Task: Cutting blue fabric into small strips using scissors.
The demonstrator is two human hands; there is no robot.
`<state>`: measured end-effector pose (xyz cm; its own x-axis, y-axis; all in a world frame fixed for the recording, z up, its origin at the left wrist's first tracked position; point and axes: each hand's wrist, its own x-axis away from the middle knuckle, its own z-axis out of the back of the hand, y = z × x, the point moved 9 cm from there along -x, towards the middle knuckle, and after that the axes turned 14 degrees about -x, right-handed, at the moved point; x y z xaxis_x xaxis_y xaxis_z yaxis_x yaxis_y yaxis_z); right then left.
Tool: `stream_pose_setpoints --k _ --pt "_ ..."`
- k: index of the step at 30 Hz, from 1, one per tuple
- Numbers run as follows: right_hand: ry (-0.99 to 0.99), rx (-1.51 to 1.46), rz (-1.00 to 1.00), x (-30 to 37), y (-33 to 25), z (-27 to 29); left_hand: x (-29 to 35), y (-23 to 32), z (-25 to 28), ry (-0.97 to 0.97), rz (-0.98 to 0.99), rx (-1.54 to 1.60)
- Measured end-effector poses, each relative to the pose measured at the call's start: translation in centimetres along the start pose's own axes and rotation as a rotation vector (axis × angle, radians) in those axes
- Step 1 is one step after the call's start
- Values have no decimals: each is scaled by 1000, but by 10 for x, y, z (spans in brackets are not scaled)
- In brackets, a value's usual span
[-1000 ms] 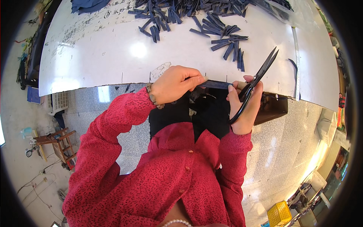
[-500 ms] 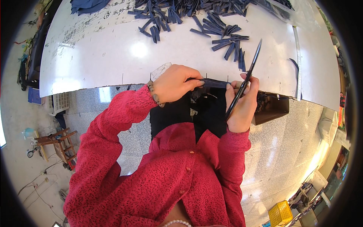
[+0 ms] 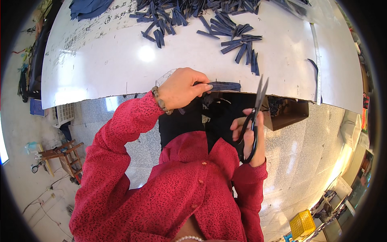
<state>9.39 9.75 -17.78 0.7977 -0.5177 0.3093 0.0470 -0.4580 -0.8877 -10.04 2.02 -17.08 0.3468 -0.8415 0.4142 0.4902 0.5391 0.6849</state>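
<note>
A folded navy fabric strip (image 3: 225,86) lies along the front edge of the white table, its left end pinched between the thumb and fingers of my left hand (image 3: 184,88). My right hand (image 3: 254,139) is off the table to the right, over my lap, with its fingers through the handles of black-handled scissors (image 3: 256,105). The scissor blades point up and away, slightly apart, right of the strip and not touching it. Across the far side of the table (image 3: 100,64) lies a heap of similar navy strips (image 3: 193,10), with a few loose ones (image 3: 242,44) nearer me.
Folded navy cloth (image 3: 88,8) lies at the far left, a clear plastic bag (image 3: 310,14) at the far right. A pale measuring strip (image 3: 316,60) runs down the table's right side. Below the edge sits an open brown box (image 3: 288,117). A yellow basket (image 3: 302,226) stands lower right.
My right hand has let go of the strip's right end and drawn back toward me with the scissors, whose blades now stand apart. My left hand keeps its pinch.
</note>
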Motion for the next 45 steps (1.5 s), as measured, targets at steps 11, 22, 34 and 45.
stream_pose_setpoints --k 11,22,34,45 --pt "-158 411 -133 26 22 -29 -2 1 2 16 -19 -56" --pt "-168 291 -192 26 38 -37 -3 0 2 -12 9 -28" --pt "-100 322 -179 5 39 -43 -3 -1 1 -18 8 -6" --pt "-26 384 -157 -3 37 -46 -4 -2 1 -13 -7 -1"
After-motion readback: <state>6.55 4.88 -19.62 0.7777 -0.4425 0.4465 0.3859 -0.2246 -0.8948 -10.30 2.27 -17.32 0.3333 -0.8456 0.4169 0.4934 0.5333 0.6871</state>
